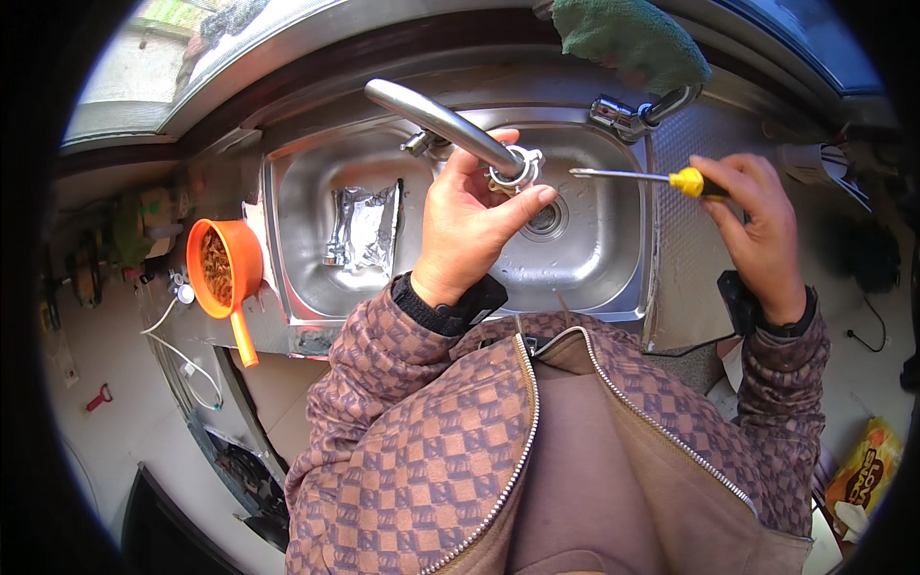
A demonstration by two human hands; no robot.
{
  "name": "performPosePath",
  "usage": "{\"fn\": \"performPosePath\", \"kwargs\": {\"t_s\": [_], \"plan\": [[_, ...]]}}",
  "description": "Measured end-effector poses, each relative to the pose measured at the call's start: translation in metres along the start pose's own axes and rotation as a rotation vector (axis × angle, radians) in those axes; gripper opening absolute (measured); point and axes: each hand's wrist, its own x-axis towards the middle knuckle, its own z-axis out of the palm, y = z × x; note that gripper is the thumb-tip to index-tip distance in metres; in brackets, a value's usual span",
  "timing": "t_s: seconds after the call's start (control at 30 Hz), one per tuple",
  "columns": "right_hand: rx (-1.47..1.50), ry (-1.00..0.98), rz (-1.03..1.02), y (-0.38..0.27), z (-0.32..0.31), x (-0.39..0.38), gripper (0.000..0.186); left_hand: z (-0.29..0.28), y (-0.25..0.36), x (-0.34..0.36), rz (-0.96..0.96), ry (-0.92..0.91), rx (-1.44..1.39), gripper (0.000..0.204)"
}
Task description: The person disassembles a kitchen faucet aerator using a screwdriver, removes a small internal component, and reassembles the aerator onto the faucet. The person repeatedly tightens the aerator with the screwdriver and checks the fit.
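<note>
In my left hand [484, 216] is a curved metal faucet [431, 112], held over the sink [460, 297]. Its lower end faces me and carries a white ring-shaped fitting [518, 171], with my thumb and fingers closed around it. My right hand [757, 196] grips a screwdriver [628, 175] by its yellow and black handle. The shaft points left, its tip a short way from the white fitting and not touching it. A crinkled silver packet [374, 228] lies in the left part of the sink, beside a small metal fitting [336, 225].
An orange dipper [245, 264] with brown contents stands left of the sink. Behind the sink on the right, a green cloth [628, 43] hangs by another metal tap [623, 117]. A ridged metal drainboard [695, 259] adjoins the sink's right side. The drain [544, 220] lies below my left hand.
</note>
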Motion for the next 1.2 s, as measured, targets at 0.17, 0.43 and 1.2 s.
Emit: {"fn": "performPosePath", "kwargs": {"t_s": [0.17,0.43,1.2], "plan": [[-0.075,0.046,-0.134,0.002,0.002,0.022,0.042,0.001,0.001,0.000,-0.001,0.012,0.005,0.054],[-0.023,-0.017,-0.170,0.008,0.006,0.034,0.041,0.000,0.003,-0.001,-0.014,0.032,0.034,0.055],[-0.028,-0.072,-0.246,0.015,-0.002,0.047,0.042,0.000,0.006,0.000,-0.038,0.025,0.027,0.055]]}}
